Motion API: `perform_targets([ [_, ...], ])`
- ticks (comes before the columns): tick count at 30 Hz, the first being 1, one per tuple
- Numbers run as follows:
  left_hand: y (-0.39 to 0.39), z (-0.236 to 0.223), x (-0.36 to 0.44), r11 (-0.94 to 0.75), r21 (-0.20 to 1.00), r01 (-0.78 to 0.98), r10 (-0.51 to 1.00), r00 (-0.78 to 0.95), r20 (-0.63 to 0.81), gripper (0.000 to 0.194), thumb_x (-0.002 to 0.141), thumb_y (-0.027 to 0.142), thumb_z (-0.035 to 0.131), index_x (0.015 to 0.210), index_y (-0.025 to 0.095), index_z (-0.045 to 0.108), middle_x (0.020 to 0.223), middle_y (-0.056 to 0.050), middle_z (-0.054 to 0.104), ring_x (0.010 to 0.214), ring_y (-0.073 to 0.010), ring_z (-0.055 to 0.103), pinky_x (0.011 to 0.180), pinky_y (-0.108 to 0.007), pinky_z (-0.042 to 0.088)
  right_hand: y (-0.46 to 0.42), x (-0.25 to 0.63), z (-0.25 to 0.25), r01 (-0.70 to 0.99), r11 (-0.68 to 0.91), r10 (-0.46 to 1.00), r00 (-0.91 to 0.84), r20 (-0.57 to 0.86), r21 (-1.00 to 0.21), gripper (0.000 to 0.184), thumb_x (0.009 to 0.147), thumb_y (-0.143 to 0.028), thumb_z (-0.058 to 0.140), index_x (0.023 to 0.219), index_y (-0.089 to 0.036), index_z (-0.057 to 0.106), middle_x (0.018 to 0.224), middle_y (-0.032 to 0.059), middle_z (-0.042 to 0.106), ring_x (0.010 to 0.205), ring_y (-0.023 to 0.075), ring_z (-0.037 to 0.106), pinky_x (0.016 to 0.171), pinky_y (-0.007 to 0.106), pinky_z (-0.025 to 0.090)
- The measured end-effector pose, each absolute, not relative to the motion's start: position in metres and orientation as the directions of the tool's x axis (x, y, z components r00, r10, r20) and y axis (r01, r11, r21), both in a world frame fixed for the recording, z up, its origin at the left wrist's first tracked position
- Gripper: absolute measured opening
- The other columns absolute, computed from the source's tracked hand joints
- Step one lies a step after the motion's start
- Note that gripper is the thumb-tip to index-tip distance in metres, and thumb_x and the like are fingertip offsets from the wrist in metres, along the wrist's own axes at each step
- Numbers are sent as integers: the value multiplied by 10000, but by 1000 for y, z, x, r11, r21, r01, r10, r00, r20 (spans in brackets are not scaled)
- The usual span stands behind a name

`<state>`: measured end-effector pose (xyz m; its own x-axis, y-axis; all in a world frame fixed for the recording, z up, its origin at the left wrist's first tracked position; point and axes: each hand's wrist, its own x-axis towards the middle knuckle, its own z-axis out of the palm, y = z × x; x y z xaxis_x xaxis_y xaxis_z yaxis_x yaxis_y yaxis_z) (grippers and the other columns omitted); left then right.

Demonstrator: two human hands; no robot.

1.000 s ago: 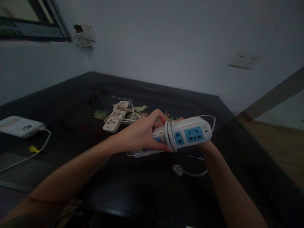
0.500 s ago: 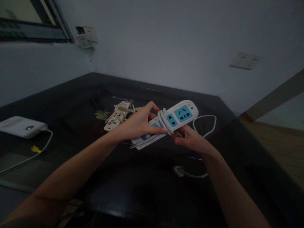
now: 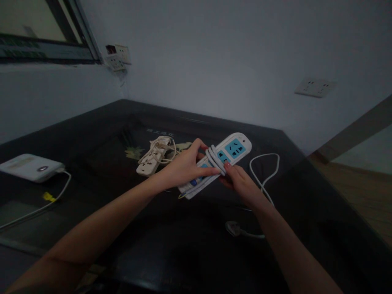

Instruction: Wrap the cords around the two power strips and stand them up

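Note:
A white power strip (image 3: 245, 147) with blue socket panels is held tilted above the dark table. Several turns of its white cord (image 3: 215, 159) wrap around its middle. My left hand (image 3: 185, 165) grips the strip beside the turns, its thumb lying across the near side. At the strip's near edge, my right hand (image 3: 243, 183) is closed with the thumb on top, pinching at the cord; its other fingers are partly hidden underneath. A loose loop of cord lies right of this hand, and the plug (image 3: 233, 228) rests on the table below.
Another power strip (image 3: 150, 163), cream and wrapped in its cord, lies left of my hands. A white box-shaped device (image 3: 32, 167) with a cable sits at the far left. The black table (image 3: 159, 245) meets the wall behind; wall sockets (image 3: 315, 87) are at the right.
My right hand has come from beneath the strip to its near edge, thumb now on top. My left hand keeps its grip. The view has shifted slightly.

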<state>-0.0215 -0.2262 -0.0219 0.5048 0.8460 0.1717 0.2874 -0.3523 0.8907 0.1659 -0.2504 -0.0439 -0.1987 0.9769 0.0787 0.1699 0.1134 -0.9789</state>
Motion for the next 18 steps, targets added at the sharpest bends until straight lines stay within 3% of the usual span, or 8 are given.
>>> perform_targets([
  [6,-221,-24,-23,-315,892,324,845,524,108,657,764,470,655,1281,166,387,976,-85,680,803,-190,648,633,-261,478,-247,173,-36,154,127,986,-126,108,-980,568,737,-752,500,664,-189,502,528,-51,422,447,67,331,404,222,254],
  [11,-219,-27,-17,-303,904,301,815,574,82,483,739,478,669,1060,132,566,942,-81,679,820,-196,641,688,-290,508,-245,181,-33,98,118,992,-47,114,-988,564,716,-754,527,633,-200,461,502,-62,391,409,50,267,368,217,175],
  [18,-225,-32,-10,-226,956,185,833,545,91,477,739,459,706,1082,150,585,974,-81,688,852,-205,662,722,-334,539,-244,183,-35,34,92,987,-132,87,-995,503,798,-678,502,636,-208,425,516,-67,342,403,44,232,370,230,128],
])
